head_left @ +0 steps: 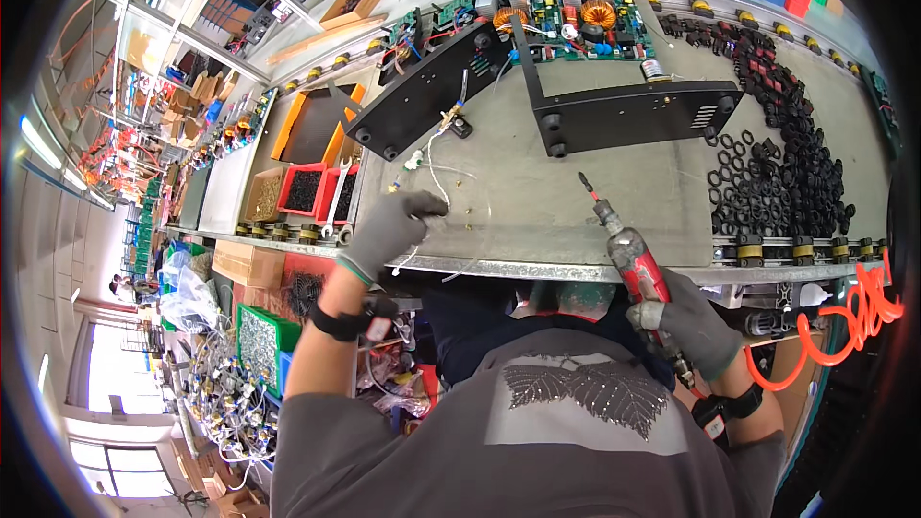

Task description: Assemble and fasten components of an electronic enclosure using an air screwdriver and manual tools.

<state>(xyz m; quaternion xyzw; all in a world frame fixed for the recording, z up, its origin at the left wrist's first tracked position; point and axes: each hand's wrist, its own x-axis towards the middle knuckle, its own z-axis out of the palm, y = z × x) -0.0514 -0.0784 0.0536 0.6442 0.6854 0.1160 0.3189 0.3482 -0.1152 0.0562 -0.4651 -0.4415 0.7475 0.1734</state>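
My right hand (698,324), in a grey work glove, is wrapped round a red and grey air screwdriver (635,264). The tool's bit points up and away, over the worktop (614,201). My left hand (395,228), gloved too, has its fingers curled together above the table's front part. White tubing (434,165) with a brass valve (451,118) runs close by its fingertips; whether the fingers grip it is hidden. A few small brass screws (468,213) lie just right of that hand. Beyond stand two black metal panels with round feet, a left one (432,86) and a right one (633,115).
Green circuit boards (600,34) with copper coils sit behind the panels. Black plastic rings and nuts (782,177) cover the right side. At left are red bins (304,190) of screws and a wrench (336,197). A coiled orange air hose (849,326) hangs at the right edge.
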